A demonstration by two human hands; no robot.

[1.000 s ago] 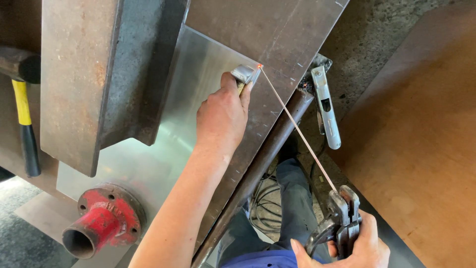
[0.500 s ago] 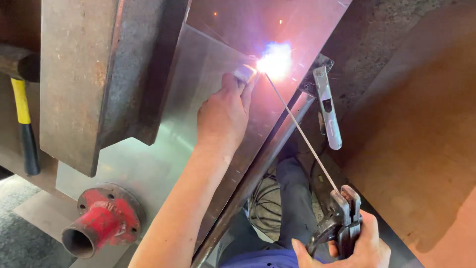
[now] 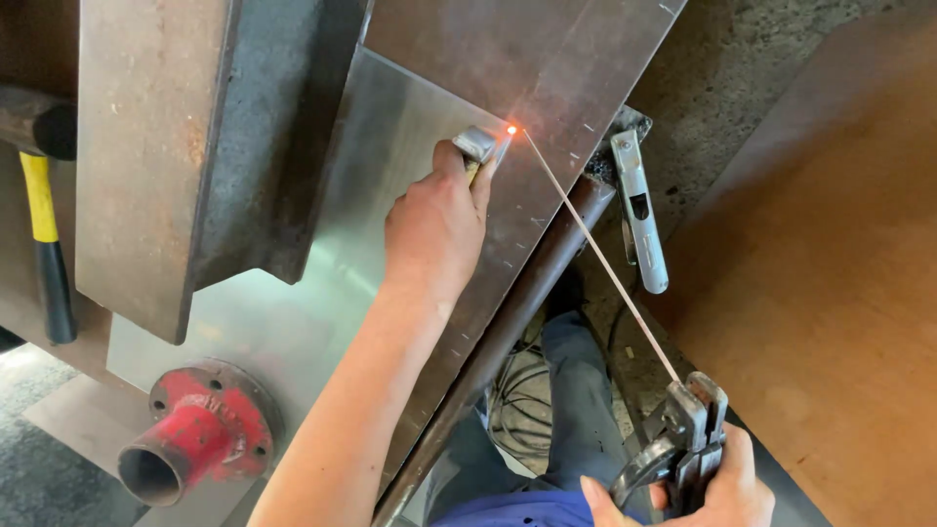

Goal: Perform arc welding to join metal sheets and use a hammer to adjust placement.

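Two hands work at centre and lower right: the left hand (image 3: 434, 224) grips a small metal piece (image 3: 475, 143) against the plate (image 3: 547, 68). The right hand (image 3: 703, 493) clenches the holder (image 3: 683, 444), its rod (image 3: 595, 249) glowing at the piece.

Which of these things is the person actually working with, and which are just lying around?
In use: left hand pressing a small metal piece onto the steel plate; right hand gripping the electrode holder; welding rod.

Lying about: hammer, red flanged pipe, clamp, cable coil.

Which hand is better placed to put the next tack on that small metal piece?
Right. The right hand grips the electrode holder, its welding rod already tipped at the glowing spot. The left hand is busy pinning the small metal piece to the plate.
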